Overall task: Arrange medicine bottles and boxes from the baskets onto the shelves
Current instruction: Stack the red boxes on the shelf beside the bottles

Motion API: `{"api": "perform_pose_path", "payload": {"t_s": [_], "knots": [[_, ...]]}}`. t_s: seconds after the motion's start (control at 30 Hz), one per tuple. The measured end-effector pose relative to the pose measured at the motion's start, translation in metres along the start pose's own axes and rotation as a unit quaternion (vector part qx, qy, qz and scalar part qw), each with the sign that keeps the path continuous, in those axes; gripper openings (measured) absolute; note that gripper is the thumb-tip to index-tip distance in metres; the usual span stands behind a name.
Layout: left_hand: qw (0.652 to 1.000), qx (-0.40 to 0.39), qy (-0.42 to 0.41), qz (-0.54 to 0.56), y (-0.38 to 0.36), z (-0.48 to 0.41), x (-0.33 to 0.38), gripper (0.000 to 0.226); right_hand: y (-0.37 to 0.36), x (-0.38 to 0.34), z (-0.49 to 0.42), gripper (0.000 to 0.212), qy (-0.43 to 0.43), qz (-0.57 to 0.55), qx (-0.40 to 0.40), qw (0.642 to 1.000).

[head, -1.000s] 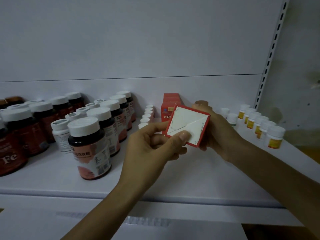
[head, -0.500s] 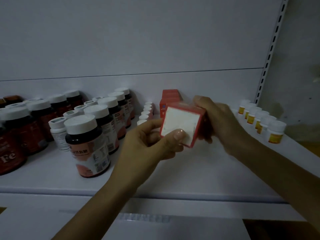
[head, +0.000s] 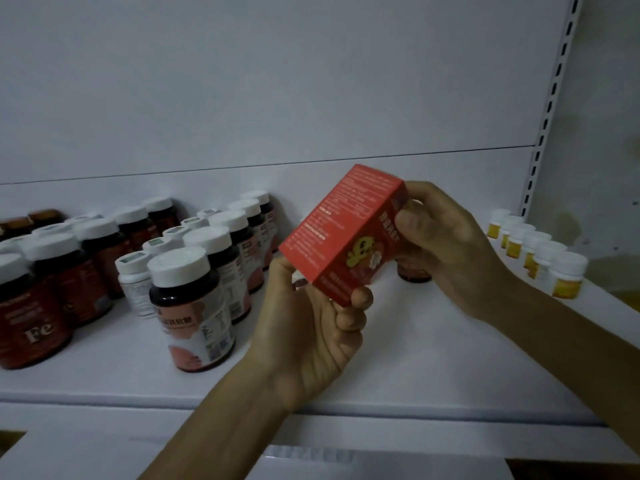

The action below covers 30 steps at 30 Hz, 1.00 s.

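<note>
Now red box (head: 341, 233) tilted — long axis up-right, both hands gripping

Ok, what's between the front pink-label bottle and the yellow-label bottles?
Head view: mostly bare shelf; the left hand and right hand hold the red box over it, and a dark bottle shows behind the right hand.

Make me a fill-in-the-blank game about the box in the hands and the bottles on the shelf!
1. The left hand and right hand together hold a box coloured ____.
2. The big dark bottles on the shelf have caps coloured ____.
3. The small bottles at the far right wear labels coloured ____.
4. The leftmost dark bottle shows the big letters ____.

Missing words: red; white; yellow; Fe.
</note>
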<state>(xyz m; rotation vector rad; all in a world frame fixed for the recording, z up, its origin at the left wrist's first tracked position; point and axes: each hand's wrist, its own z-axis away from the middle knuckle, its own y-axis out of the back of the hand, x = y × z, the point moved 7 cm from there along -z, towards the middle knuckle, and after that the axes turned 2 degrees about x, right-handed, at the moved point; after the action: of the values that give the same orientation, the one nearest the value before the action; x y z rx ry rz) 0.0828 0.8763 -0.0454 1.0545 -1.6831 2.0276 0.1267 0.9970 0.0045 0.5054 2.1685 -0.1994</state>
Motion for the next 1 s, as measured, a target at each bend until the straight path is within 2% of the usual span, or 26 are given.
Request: {"api": "perform_pose_path", "payload": {"t_s": [0.17,0.2,0.23,0.27,0.3,0.33,0.37,0.4,0.43,0.47,0.53,0.6,0.67,0.73,0.8,0.83,0.9,0.93,1.0], "knots": [[1.000,-0.026,0.005,0.010,0.003,-0.002,0.002,0.063,-0.001,-0.001,0.001,0.060,-0.006,-0.018,0.009,1.000],[1.000,-0.016,-0.019,-0.002,0.004,-0.003,0.006,0.060,-0.001,-0.001,0.000,0.062,-0.005,-0.019,0.006,1.000],[0.996,0.006,-0.072,-0.048,0.008,-0.003,0.014,0.054,-0.002,-0.001,-0.001,0.070,-0.010,-0.019,0.001,1.000],[0.978,0.036,-0.155,-0.134,0.013,-0.003,0.025,0.047,-0.003,0.001,-0.002,0.083,-0.022,-0.022,-0.006,0.999],[0.929,0.059,-0.259,-0.256,0.013,0.002,0.038,0.047,-0.004,0.004,-0.002,0.096,-0.041,-0.033,-0.013,0.999],[0.836,0.069,-0.370,-0.401,0.007,0.010,0.048,0.053,-0.005,0.006,-0.002,0.101,-0.054,-0.046,-0.020,0.997],[0.697,0.073,-0.462,-0.543,0.000,0.019,0.051,0.060,-0.005,0.006,-0.001,0.100,-0.058,-0.055,-0.028,0.996],[0.545,0.076,-0.528,-0.647,-0.005,0.027,0.048,0.062,-0.006,0.005,-0.001,0.095,-0.059,-0.058,-0.035,0.996],[0.419,0.081,-0.566,-0.706,-0.007,0.032,0.043,0.060,-0.006,0.004,0.000,0.091,-0.059,-0.062,-0.039,0.996],[0.334,0.094,-0.582,-0.736,-0.008,0.036,0.041,0.057,-0.006,0.003,0.001,0.086,-0.060,-0.066,-0.040,0.995],[0.223,0.125,-0.604,-0.755,-0.010,0.042,0.042,0.049,-0.004,0.004,0.002,0.078,-0.062,-0.075,-0.042,0.994],[0.149,0.135,-0.630,-0.750,-0.013,0.047,0.039,0.045,-0.004,0.006,0.001,0.072,-0.067,-0.085,-0.043,0.993],[0.121,0.139,-0.642,-0.744,-0.013,0.049,0.034,0.045,-0.004,0.007,0.002,0.068,-0.066,-0.092,-0.046,0.993],[0.115,0.138,-0.636,-0.750,-0.011,0.048,0.031,0.046,-0.004,0.007,0.002,0.068,-0.062,-0.095,-0.048,0.992],[0.127,0.121,-0.612,-0.771,-0.006,0.044,0.030,0.047,-0.002,0.007,0.002,0.073,-0.064,-0.095,-0.046,0.992],[0.149,0.109,-0.600,-0.778,-0.004,0.042,0.031,0.047,-0.001,0.007,0.001,0.076,-0.066,-0.089,-0.042,0.993],[0.224,0.087,-0.580,-0.778,-0.002,0.039,0.033,0.051,0.000,0.007,0.002,0.074,-0.067,-0.060,-0.027,0.996],[0.280,0.079,-0.570,-0.768,-0.002,0.038,0.035,0.060,0.000,0.006,0.002,0.067,-0.068,-0.036,-0.016,0.997],[0.412,0.066,-0.537,-0.733,-0.002,0.035,0.039,0.083,-0.001,0.006,0.004,0.054,-0.070,0.016,0.003,0.997]]}}
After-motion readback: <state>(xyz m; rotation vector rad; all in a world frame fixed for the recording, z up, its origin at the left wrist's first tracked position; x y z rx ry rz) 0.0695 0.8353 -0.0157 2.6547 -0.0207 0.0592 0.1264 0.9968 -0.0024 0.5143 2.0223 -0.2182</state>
